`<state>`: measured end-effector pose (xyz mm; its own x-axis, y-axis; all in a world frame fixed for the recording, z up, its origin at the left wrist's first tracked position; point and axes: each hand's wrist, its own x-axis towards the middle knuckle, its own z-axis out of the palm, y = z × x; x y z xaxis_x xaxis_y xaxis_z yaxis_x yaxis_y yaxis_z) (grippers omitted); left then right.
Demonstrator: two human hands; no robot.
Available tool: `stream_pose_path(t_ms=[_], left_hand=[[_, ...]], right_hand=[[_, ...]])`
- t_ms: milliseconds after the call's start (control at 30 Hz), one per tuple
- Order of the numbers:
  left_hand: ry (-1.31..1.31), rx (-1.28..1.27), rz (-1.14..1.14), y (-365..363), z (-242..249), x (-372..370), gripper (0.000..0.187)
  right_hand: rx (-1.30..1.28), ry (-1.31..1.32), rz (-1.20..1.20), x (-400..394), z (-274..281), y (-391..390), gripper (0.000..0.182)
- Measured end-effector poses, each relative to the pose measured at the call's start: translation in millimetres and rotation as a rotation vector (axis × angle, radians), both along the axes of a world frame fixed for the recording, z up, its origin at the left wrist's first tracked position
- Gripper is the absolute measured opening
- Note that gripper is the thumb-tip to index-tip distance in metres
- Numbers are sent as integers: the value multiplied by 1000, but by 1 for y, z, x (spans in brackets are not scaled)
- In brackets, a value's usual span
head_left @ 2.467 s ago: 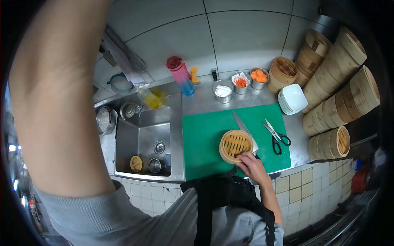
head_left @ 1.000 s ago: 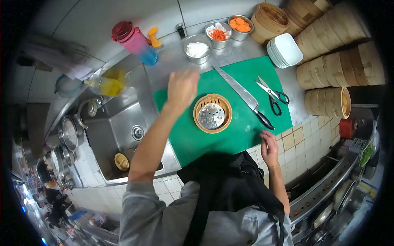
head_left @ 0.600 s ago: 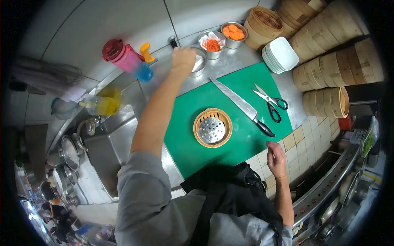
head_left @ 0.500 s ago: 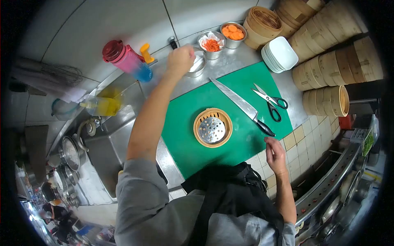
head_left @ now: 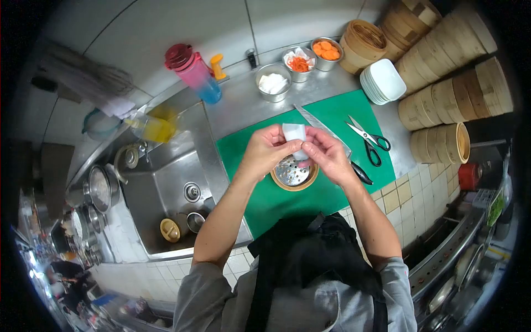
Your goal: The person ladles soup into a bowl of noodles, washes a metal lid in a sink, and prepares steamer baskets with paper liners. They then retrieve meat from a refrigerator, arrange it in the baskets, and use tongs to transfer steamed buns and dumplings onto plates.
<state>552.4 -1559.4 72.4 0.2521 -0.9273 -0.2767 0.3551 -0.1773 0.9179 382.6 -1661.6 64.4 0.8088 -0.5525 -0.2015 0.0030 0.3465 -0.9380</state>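
A small white piece point(head_left: 293, 131) is pinched between both hands over the green cutting board point(head_left: 265, 205). My left hand point(head_left: 271, 148) holds its left side and my right hand point(head_left: 326, 152) its right side, fingertips close together. Directly below them a small round bamboo steamer point(head_left: 296, 187) with a perforated metal plate point(head_left: 291, 172) inside is partly hidden by the hands. A large knife point(head_left: 362, 174) lies behind and right of the right hand, beside open black-handled scissors point(head_left: 369, 139). Similar white pieces fill a metal bowl point(head_left: 274, 83) behind the board.
Bowls of shredded orange-red food point(head_left: 299, 62) and orange slices point(head_left: 326, 51) stand at the back. White dishes point(head_left: 383, 81) and stacked bamboo steamers point(head_left: 442, 99) are on the right. A pink-blue bottle point(head_left: 193, 73) and a sink point(head_left: 171, 191) are on the left.
My left hand has come back from the bowl of white pieces to above the steamer. My right hand has moved up and inward to meet it, and both now hold a white piece.
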Motion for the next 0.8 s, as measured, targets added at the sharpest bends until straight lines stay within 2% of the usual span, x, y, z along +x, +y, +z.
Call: stream_pose_path(t_ms=[33,100,133,200,333,500,733,800], left_hand=[[-100,-5,39,6,-2,0,35],[-142,19,80,20,-3,4,29],[-51,14,77,28,-5,6,26],[104,-62,83,39,-7,5,20],[197,-55,156,45,-4,-1,26],[-11,15,190,54,-28,5,29],[-43,47,349,58,-29,12,24],[-210,86,435,45,-29,19,19]], right_hand=[[-1,-2,18,2,-1,2,38],[-58,49,4,4,-6,4,33],[-62,41,-58,5,-6,6,26],[-68,47,-53,4,-10,1,24],[-84,56,-61,5,-5,4,18],[-47,54,-67,6,-3,8,17],[-42,61,-173,5,-19,4,21],[-47,61,-188,1,-17,5,23]])
